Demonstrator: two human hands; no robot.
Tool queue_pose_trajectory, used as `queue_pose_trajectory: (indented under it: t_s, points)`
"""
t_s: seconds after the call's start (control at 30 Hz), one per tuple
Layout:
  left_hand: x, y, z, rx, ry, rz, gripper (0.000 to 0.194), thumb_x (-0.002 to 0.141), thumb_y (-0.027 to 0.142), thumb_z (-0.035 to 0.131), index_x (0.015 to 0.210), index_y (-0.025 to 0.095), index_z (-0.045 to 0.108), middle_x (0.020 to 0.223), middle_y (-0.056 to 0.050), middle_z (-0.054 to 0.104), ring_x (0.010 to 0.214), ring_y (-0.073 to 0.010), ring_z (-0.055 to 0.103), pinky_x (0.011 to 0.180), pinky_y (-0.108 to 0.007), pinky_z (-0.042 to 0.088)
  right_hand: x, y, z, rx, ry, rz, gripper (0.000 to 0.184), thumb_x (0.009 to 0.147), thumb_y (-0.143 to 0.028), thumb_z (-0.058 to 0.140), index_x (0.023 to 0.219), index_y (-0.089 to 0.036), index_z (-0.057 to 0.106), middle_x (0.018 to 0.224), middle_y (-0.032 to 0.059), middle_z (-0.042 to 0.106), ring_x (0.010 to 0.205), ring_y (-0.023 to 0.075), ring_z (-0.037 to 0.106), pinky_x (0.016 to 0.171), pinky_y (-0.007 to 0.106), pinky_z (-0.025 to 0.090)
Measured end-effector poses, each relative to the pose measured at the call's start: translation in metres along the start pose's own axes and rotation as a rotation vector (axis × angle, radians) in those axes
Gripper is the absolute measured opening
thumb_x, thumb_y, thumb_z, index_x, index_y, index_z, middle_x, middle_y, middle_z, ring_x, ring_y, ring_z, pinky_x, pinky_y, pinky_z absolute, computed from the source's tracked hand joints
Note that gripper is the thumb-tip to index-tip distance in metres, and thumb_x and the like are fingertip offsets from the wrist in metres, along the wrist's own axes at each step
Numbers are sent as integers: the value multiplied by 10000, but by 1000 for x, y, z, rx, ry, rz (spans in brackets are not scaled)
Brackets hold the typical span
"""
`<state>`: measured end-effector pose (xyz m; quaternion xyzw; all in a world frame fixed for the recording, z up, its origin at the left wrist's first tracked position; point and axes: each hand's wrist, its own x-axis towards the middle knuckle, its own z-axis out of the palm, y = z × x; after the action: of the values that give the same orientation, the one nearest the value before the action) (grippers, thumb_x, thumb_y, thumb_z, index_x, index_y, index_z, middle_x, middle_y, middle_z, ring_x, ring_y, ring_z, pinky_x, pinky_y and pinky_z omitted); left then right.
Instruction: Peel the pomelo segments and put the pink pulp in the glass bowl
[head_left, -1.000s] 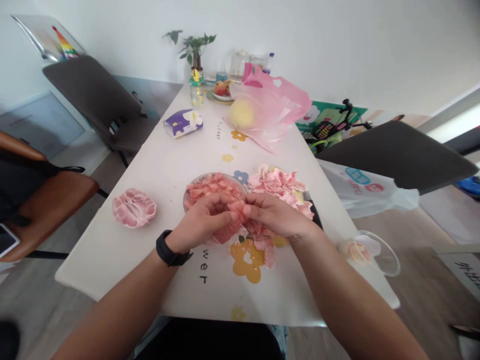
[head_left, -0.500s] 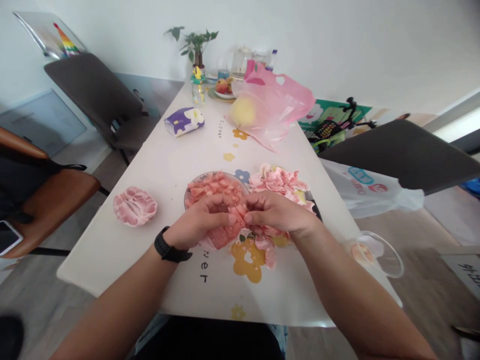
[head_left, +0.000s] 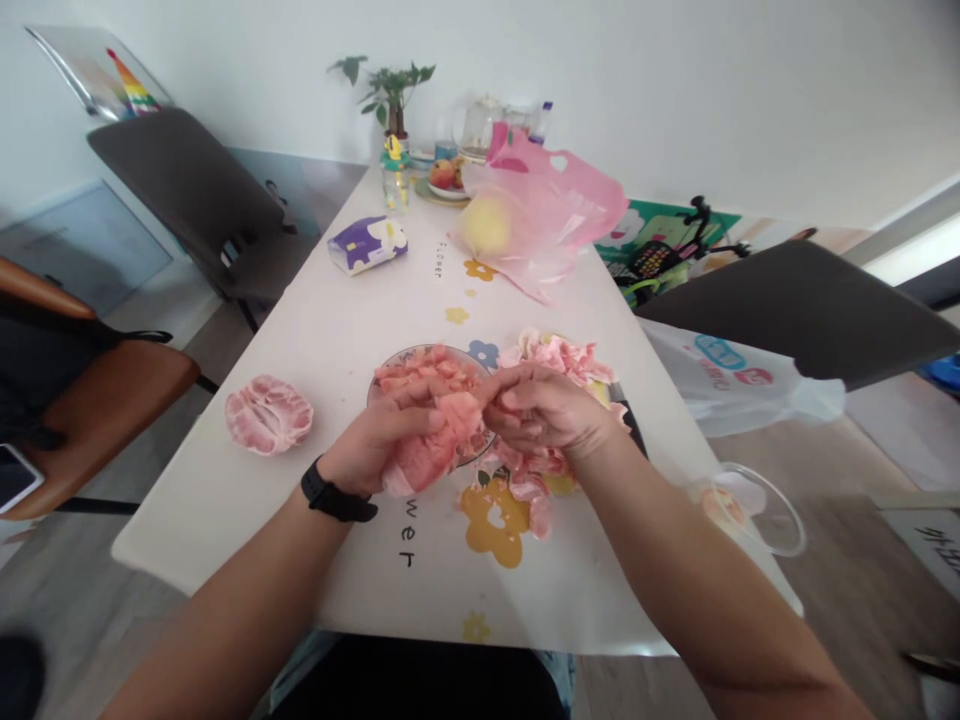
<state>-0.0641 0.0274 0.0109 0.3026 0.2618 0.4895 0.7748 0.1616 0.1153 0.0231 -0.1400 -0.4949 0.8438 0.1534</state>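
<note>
My left hand [head_left: 364, 440], with a black band on its wrist, is closed around a torn chunk of pink pomelo [head_left: 435, 450]. My right hand [head_left: 547, 408] is beside the chunk's right end, its fingers pinched together; what is between them is hidden. Beneath and behind both hands stands a round plate [head_left: 403, 354] heaped with peeled pink pulp [head_left: 431, 372]. Pinkish membrane scraps and peel [head_left: 555, 355] lie in a pile to the right, with more scraps [head_left: 534, 505] nearer me. A pomelo half in its pale membrane [head_left: 268, 415] rests on the left.
A pink plastic bag [head_left: 562, 205] with a yellow fruit [head_left: 484, 225] lies farther back on the table [head_left: 300, 330]. Left of it are a tissue pack [head_left: 367, 245] and a bottle [head_left: 395, 180]. A white bag [head_left: 742, 380] hangs along the right edge; chairs flank the table.
My right hand has drawn away from the pomelo chunk and turned, fingers curling together. My left hand has shifted slightly left with the chunk, which now shows more fully.
</note>
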Motion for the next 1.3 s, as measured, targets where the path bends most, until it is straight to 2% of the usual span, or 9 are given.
queue_pose_trajectory:
  t_s: [0.13, 0.3, 0.4, 0.47, 0.53, 0.67, 0.77, 0.9, 1.3]
  points:
    - [0, 7, 0, -28, 38, 128, 227, 757, 242, 869, 923, 184, 726, 832, -26, 761, 687, -162, 716, 725, -291, 599, 1, -6, 4, -140, 202, -12, 266, 855, -330, 740, 1083, -195, 749, 708, -33, 642, 508, 91, 509, 462, 215, 460]
    - [3, 11, -1, -69, 121, 249, 185, 780, 243, 818, 926, 183, 721, 825, -21, 736, 704, -162, 704, 786, -319, 625, 14, -7, 8, -915, 702, 40, 158, 901, -228, 657, 1024, -224, 756, 873, 27, 754, 784, 201, 701, 759, 350, 565]
    - [6, 10, -6, -74, 186, 295, 184, 783, 242, 804, 928, 187, 704, 900, -36, 747, 803, -186, 732, 819, -328, 631, 28, -2, 8, -1247, 706, -12, 347, 928, -143, 576, 1211, -226, 758, 1178, 90, 791, 1077, 270, 730, 993, 452, 550]
    - [8, 8, -8, -64, 231, 313, 190, 772, 242, 814, 911, 187, 696, 910, -33, 748, 816, -179, 733, 787, -298, 625, 36, 2, 9, -1360, 626, -65, 512, 905, -74, 560, 1381, -205, 695, 1422, 128, 712, 1289, 292, 666, 1128, 477, 491]
    - [9, 6, -10, -36, 268, 325, 208, 755, 235, 842, 898, 191, 697, 893, -15, 747, 785, -157, 725, 747, -266, 614, 40, 2, 12, -1407, 595, -117, 550, 910, -65, 561, 1437, -181, 662, 1488, 146, 668, 1362, 293, 625, 1180, 474, 455]
    - [9, 3, -6, 64, 262, 326, 240, 738, 199, 894, 901, 213, 719, 878, 18, 760, 712, -122, 699, 743, -259, 607, 34, -8, 27, -1184, 663, -192, 287, 1035, -308, 563, 1193, -209, 782, 1200, 102, 786, 1115, 262, 725, 1018, 445, 548]
    - [8, 1, -2, 189, 175, 312, 191, 784, 216, 893, 908, 210, 748, 905, 2, 782, 763, -133, 716, 810, -286, 602, 25, -16, 39, -859, 512, -186, 307, 997, -444, 668, 1202, -249, 786, 1136, 53, 806, 1019, 225, 736, 920, 391, 570]
    - [8, 0, -1, 260, 103, 251, 177, 811, 260, 896, 911, 195, 765, 974, -37, 816, 880, -165, 756, 838, -293, 585, 21, -20, 45, -634, 392, -160, 242, 888, -402, 811, 1063, -236, 812, 1067, 41, 806, 973, 199, 724, 863, 348, 558]
    - [3, 1, -1, 328, 8, 200, 146, 835, 260, 879, 876, 185, 761, 839, -9, 763, 703, -102, 667, 674, -222, 528, 13, -11, 32, -377, 399, -4, 102, 870, -314, 777, 896, -219, 804, 759, -7, 741, 608, 117, 633, 590, 252, 520]
